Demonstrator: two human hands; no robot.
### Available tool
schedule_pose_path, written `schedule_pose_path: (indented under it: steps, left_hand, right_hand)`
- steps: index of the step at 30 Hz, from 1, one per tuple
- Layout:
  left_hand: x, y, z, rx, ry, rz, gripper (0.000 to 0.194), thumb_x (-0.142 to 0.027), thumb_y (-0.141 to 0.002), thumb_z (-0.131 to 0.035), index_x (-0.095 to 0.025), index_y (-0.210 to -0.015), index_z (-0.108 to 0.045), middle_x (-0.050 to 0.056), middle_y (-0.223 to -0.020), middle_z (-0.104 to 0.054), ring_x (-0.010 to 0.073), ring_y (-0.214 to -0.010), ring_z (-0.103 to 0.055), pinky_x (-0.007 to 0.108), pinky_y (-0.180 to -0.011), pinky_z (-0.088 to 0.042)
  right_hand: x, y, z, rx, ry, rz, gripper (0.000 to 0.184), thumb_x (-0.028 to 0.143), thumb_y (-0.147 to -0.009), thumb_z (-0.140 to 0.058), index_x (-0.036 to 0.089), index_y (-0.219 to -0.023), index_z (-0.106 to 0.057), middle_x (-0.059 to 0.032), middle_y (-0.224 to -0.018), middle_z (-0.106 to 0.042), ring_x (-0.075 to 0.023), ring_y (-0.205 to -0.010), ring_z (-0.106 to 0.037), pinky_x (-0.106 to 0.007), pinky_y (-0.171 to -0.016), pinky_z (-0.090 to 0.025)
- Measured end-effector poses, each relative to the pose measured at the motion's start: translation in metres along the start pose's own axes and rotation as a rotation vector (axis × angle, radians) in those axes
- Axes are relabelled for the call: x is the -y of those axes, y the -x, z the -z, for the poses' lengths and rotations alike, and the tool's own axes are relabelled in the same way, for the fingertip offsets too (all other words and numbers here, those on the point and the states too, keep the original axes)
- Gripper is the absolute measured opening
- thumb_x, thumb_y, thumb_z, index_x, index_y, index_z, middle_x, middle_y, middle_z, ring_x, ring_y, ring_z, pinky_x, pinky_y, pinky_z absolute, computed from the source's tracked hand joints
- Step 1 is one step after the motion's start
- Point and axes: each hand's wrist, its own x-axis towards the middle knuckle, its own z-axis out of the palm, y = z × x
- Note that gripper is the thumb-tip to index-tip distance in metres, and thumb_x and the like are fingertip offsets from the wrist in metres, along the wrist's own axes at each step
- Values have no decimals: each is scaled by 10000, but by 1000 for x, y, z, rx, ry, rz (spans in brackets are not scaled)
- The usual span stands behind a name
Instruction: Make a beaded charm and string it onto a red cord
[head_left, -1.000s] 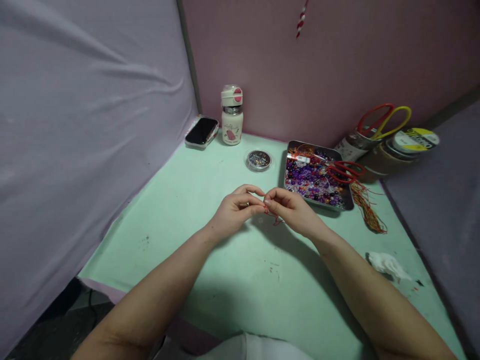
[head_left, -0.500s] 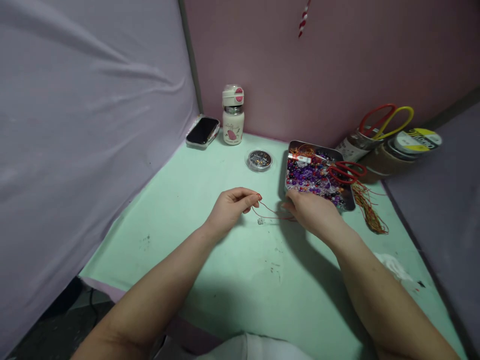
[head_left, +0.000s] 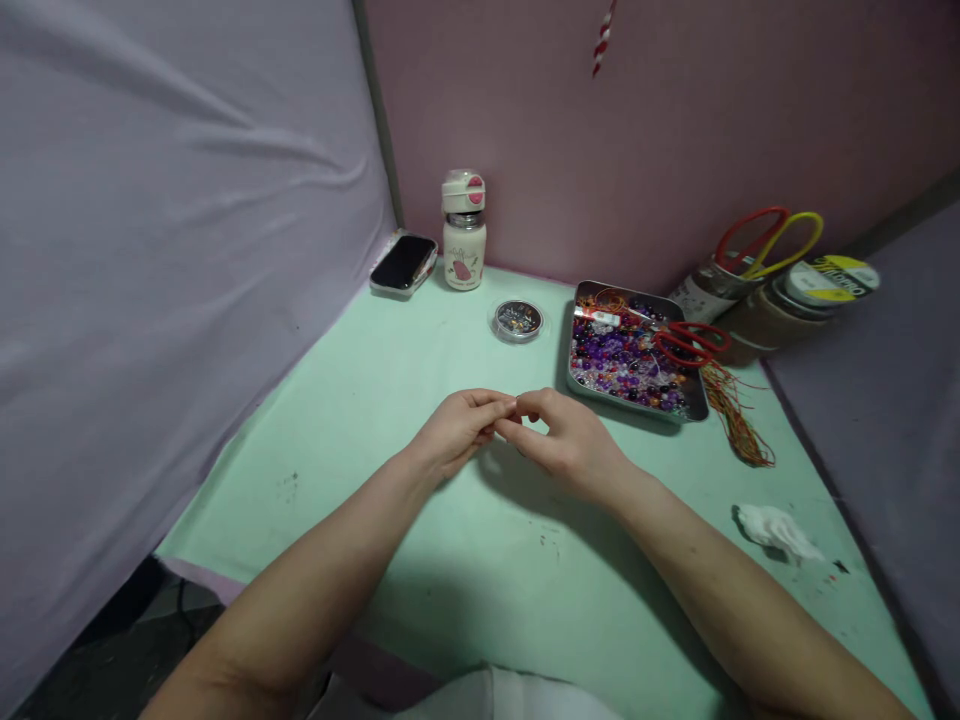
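My left hand (head_left: 463, 424) is closed in a pinch above the middle of the green table top (head_left: 360, 430). The red cord that showed at its fingertips half a second ago is now covered by the fingers. My right hand (head_left: 568, 437) meets it there, thumb and forefinger bent round to the left fingertips. What lies between the right fingers is too small and hidden to make out. Just behind the hands, to the right, stands a metal tray (head_left: 622, 404) of purple, red, black and clear beads (head_left: 619, 352).
Red-handled scissors (head_left: 691, 343) lie across the tray. Behind the hands are a small round container (head_left: 518, 319), a bottle (head_left: 464, 232) and a phone (head_left: 404, 263). At right are jars (head_left: 784, 310), a bundle of cords (head_left: 742, 425) and a crumpled white tissue (head_left: 778, 532).
My right hand has moved left from the tray's front edge to my left fingertips. The red cord stretched between the hands is now out of sight. My left hand has barely moved.
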Motion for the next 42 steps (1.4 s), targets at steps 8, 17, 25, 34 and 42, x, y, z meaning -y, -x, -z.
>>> schedule_pose_path:
  steps: [8, 17, 25, 34, 42]
  left_hand:
    - [5, -3, 1, 0, 47, 55, 248, -316, -623, -763, -117, -751, -689, -25, -567, -513, 27, -460, -316, 206, -453, -183]
    - [8, -5, 0, -31, 81, 54, 326, -357, -594, -804, -103, -766, -691, -27, -563, -494, 27, -463, -282, 217, -444, -144]
    - [6, -11, 7, -130, 134, -62, 312, -368, -630, -790, -108, -759, -675, 44, -728, -606, 23, -482, -238, 213, -419, -106]
    - [9, -15, 11, -174, 149, -86, 299, -341, -638, -786, -105, -786, -679, 47, -758, -603, 15, -492, -249, 190, -407, -109]
    - [11, -16, 12, -250, 70, -120, 326, -376, -656, -770, -114, -832, -687, 56, -783, -625, 9, -464, -230, 213, -410, -96]
  right_hand:
    - [-8, 2, -11, 24, 86, 127, 218, 298, -921, -441, 203, -978, -628, -21, -829, -659, -170, -775, -577, -295, -705, -403]
    - [-9, 5, -9, 7, 286, 494, 278, 180, -953, -347, 142, -1009, -617, -96, -960, -676, -195, -855, -580, -306, -685, -433]
    - [23, 23, -7, 262, 314, 568, 219, 133, -936, -383, 138, -934, -602, -43, -782, -610, -157, -696, -502, -284, -587, -349]
    - [66, 55, -7, 310, 236, 731, 229, 180, -912, -459, 212, -694, -520, 39, -634, -554, -135, -572, -422, -310, -517, -251]
    - [73, 56, 3, 259, 255, 662, 156, 127, -825, -505, 190, -689, -548, 14, -603, -549, -138, -542, -447, -311, -493, -260]
